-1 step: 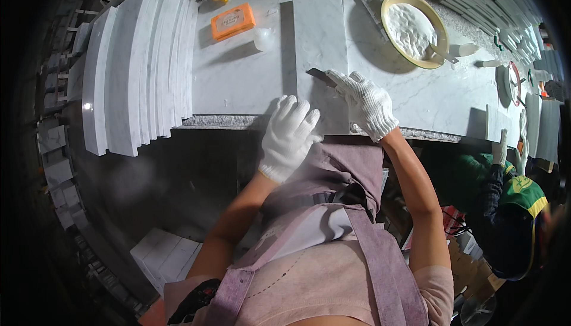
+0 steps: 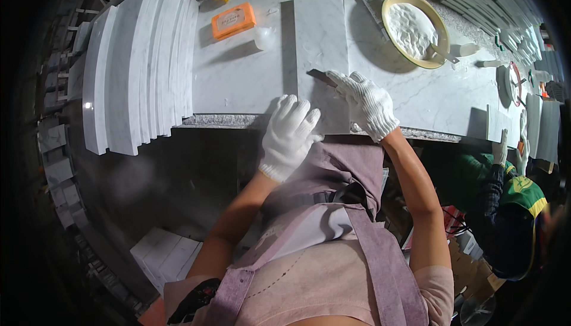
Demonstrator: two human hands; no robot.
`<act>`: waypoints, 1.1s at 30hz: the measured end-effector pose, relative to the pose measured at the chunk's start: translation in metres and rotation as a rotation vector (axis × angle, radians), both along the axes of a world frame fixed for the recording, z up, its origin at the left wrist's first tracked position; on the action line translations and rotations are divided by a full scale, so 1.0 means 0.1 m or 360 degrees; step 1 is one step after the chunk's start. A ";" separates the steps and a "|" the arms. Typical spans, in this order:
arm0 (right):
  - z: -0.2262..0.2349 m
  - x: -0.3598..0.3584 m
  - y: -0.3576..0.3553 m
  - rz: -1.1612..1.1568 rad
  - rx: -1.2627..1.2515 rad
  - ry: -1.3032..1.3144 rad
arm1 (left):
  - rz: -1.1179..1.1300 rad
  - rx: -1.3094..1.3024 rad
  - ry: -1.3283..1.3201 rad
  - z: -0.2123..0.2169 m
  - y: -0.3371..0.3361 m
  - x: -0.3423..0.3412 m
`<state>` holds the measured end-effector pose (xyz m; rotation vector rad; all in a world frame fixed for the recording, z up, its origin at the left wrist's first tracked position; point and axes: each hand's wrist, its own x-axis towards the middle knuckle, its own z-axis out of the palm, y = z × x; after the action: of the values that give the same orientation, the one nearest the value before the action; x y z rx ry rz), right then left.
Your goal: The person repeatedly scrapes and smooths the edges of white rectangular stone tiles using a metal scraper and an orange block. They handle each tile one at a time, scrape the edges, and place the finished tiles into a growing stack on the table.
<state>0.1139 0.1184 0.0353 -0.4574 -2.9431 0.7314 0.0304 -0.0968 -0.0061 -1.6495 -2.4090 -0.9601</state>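
Both of my hands wear white knitted gloves. My right hand (image 2: 367, 104) is closed around a flat dark scraper blade (image 2: 322, 77), whose tip points left. The blade lies low over a long pale grey marble strip (image 2: 321, 34), apparently touching its face. My left hand (image 2: 288, 134) is at the near end of this strip, over its left edge, with fingers loosely stretched out and apart. What lies under the left palm is hidden. The strip rests on a larger white marble slab (image 2: 238, 82), its near end reaching the table's front edge.
Upright marble pieces (image 2: 140, 70) stand at the left. An orange box (image 2: 233, 21) and a small translucent cup (image 2: 265, 38) lie beyond my left hand. A yellow-rimmed bowl of white paste (image 2: 410, 31) holds a spatula. At right, a co-worker's gloved hand (image 2: 499, 152) touches a small slab.
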 end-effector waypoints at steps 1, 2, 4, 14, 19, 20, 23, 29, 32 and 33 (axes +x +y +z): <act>0.02 -0.01 -0.01 0.0031 -0.0040 0.0044 | 0.0005 -0.0005 0.0007 0.00 0.00 0.00; 0.05 0.02 -0.01 0.0082 -0.0093 0.0115 | 0.0004 0.0005 0.0006 0.00 0.01 0.00; 0.05 0.02 0.00 0.0110 -0.0136 0.0150 | 0.0003 -0.0017 0.0002 0.00 0.01 0.00; -0.12 0.14 -0.01 -0.0013 -0.0267 -0.0008 | 0.0022 -0.0003 -0.0041 0.03 0.04 0.01; 0.18 0.04 0.05 0.0086 -0.0377 -0.0383 | -0.0033 0.0056 -0.0004 0.05 0.05 -0.03; 0.25 -0.01 0.06 0.0118 -0.0269 -0.0430 | -0.0040 0.0045 -0.0046 0.05 0.05 -0.03; 0.40 -0.07 0.07 0.0267 -0.0122 -0.0390 | -0.0039 0.0071 0.0000 0.06 0.05 -0.03; 0.00 0.19 -0.02 0.0265 -0.0209 -0.0017 | 0.0029 0.0086 0.0032 0.08 0.09 -0.01; -0.30 0.37 -0.04 0.0165 -0.0350 0.0104 | 0.0005 -0.0020 -0.0126 0.09 0.10 -0.02; -0.39 0.34 -0.05 0.0149 -0.0317 0.0222 | -0.0020 0.0041 -0.0107 0.09 0.11 -0.02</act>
<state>0.1476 0.1132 -0.0034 -0.2698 -2.7902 1.0293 0.0281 -0.0860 0.0031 -1.6521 -2.4199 -1.0608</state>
